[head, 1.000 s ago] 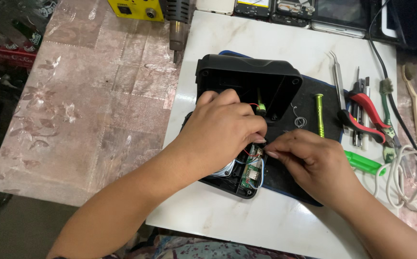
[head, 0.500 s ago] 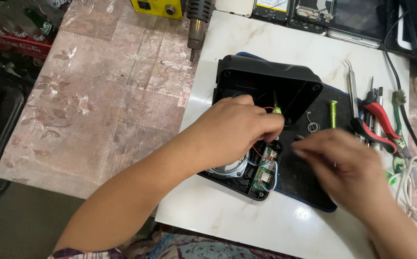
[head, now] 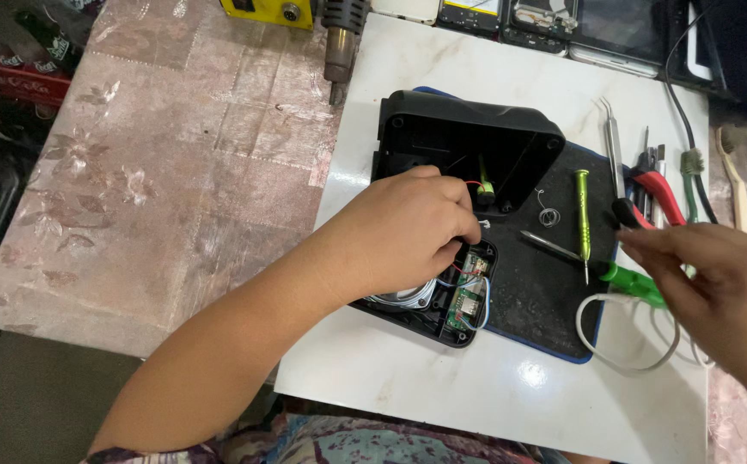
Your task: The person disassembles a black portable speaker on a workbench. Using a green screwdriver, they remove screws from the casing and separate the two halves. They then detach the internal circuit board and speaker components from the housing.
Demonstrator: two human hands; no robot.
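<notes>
Head view first: where's the opened black speaker housing [head: 468, 146]?

— On the dark work mat [head: 545, 301], upon the white board [head: 442, 378]. A green circuit board [head: 466, 302] and a round speaker [head: 408, 299] show in its lower shell.

— And the left hand [head: 399, 232]?

— Curled down over that lower shell, fingers closed against it; what they pinch is hidden.

— The right hand [head: 725, 292]?

— Off to the side, fingers loosely spread, holding nothing, hovering over the green-handled tool [head: 631, 282]. A green screwdriver [head: 583, 215] and red pliers [head: 658, 193] lie just beyond.

Your opened device [head: 442, 146] lies on the mat [head: 545, 309].
Screwdriver [head: 582, 215] right of it; circuit board [head: 466, 301] inside, beneath your left hand [head: 399, 232].
</notes>
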